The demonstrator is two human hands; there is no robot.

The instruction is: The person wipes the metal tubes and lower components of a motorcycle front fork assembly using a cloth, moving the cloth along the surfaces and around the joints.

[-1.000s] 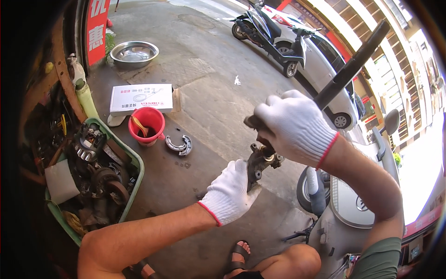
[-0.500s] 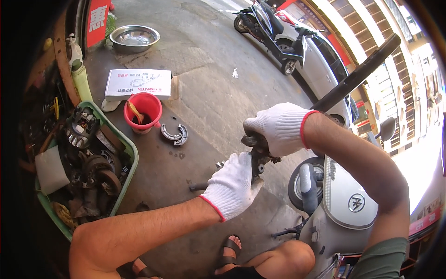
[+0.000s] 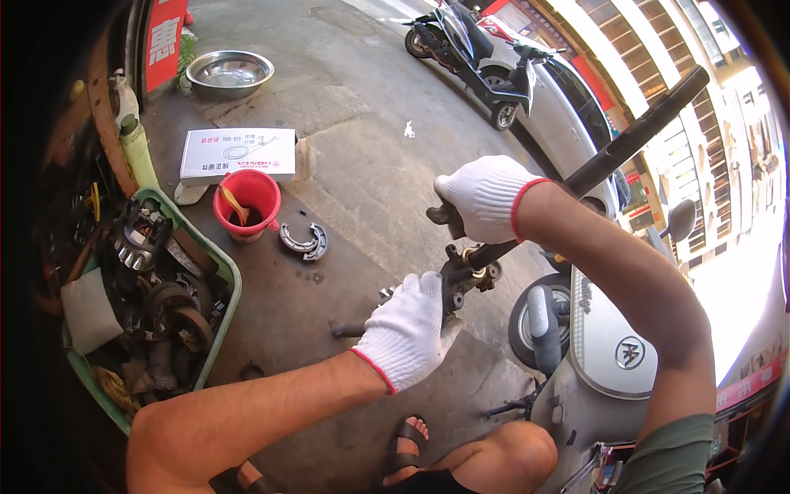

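Dark metal assy (image 3: pixel 457 281), mid-scene above floor (image 3: pixel 362 247); black tube (image 3: pixel 638 136) slants far right. L hand (image 3: pixel 407 333) grips assy's near-left side, prob. to steady it; R hand (image 3: pixel 484 198) clutches small dark piece (image 3: pixel 445 216), apparently clear of assy.

Room straight ahead of the hands, crowding on both flanks.
Open floor (image 3: pixel 362 177) stretches forward beyond the left hand (image 3: pixel 403 333) and right hand (image 3: pixel 485 198), and a hand could pass between the brake shoes (image 3: pixel 316 245) and the dark metal part (image 3: pixel 453 284). Leftward, the red bucket (image 3: pixel 262 193), the white box (image 3: pixel 239 154) just beyond it and the loaded green crate (image 3: pixel 235 286) stand in the way. Rightward, a long dark bar (image 3: pixel 634 148) slants up past the right wrist, an obstacle to a sideways reach (its depth is hard to judge), while the silver scooter (image 3: pixel 613 329) blocks the lower right. Nearer the body, a bent knee (image 3: pixel 518 457) narrows the space.
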